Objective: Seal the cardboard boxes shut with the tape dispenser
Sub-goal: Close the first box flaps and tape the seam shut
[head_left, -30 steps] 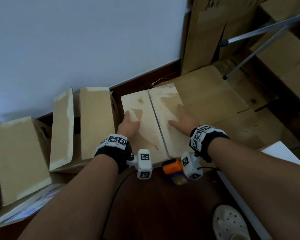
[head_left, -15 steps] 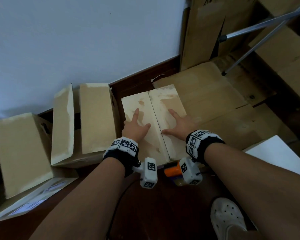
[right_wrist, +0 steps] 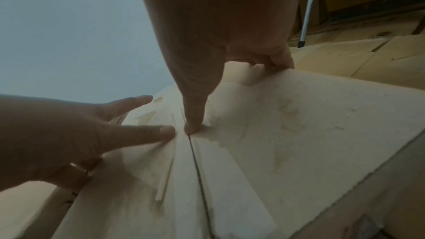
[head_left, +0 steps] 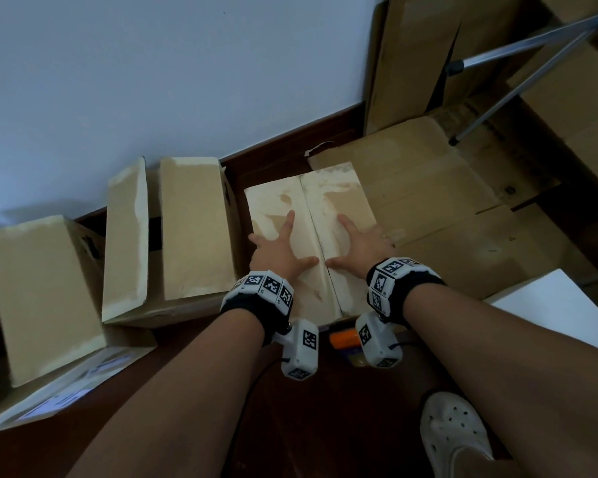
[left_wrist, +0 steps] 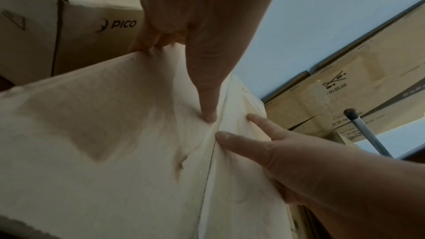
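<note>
Cardboard flaps of the middle box (head_left: pixel 311 243) lie closed only under the flat, spread fingers of the left hand (head_left: pixel 277 253) and right hand (head_left: pixel 359 244), so reaching for the orange tape dispenser (head_left: pixel 342 339) just beneath its near edge may let the seam spring open.

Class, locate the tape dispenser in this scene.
In the head view, the orange tape dispenser lies on the dark floor by the pressed box's near edge, between the wrists.

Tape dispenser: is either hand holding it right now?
No. The left hand and right hand press flat on the box flaps, while the orange tape dispenser sits on the floor below.
</note>
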A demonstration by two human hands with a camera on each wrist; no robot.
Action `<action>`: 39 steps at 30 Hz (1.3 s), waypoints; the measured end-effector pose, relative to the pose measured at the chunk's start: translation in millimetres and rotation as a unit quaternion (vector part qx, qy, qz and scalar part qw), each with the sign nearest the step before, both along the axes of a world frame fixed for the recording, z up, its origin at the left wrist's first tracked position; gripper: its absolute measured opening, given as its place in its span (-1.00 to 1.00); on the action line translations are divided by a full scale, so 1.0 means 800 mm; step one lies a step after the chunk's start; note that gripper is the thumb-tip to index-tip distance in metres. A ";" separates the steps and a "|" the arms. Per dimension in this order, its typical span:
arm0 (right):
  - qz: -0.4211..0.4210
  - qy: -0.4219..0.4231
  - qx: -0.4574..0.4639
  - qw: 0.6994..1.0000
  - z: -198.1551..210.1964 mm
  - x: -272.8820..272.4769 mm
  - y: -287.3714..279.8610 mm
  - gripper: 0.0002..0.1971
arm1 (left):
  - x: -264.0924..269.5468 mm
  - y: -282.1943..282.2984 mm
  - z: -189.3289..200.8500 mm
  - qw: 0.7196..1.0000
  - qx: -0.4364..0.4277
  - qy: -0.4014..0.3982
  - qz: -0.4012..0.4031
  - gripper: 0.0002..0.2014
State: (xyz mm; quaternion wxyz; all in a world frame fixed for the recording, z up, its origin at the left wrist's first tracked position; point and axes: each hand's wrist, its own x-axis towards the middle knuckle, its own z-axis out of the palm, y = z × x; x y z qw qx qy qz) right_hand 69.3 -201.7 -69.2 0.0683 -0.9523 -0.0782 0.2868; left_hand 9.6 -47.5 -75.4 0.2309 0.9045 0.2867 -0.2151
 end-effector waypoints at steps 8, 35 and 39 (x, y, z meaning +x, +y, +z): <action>0.004 -0.005 -0.023 1.000 -0.004 -0.002 0.005 0.00 | 0.006 -0.009 -0.009 0.999 0.034 0.019 0.005 0.05; 0.099 0.022 -0.014 0.995 0.007 -0.003 0.009 -0.37 | 0.009 -0.014 -0.004 0.995 0.072 0.059 -0.033 -0.02; 0.088 0.037 -0.019 0.995 0.015 -0.004 0.013 -0.36 | 0.011 -0.002 -0.003 0.993 0.064 0.076 -0.064 -0.11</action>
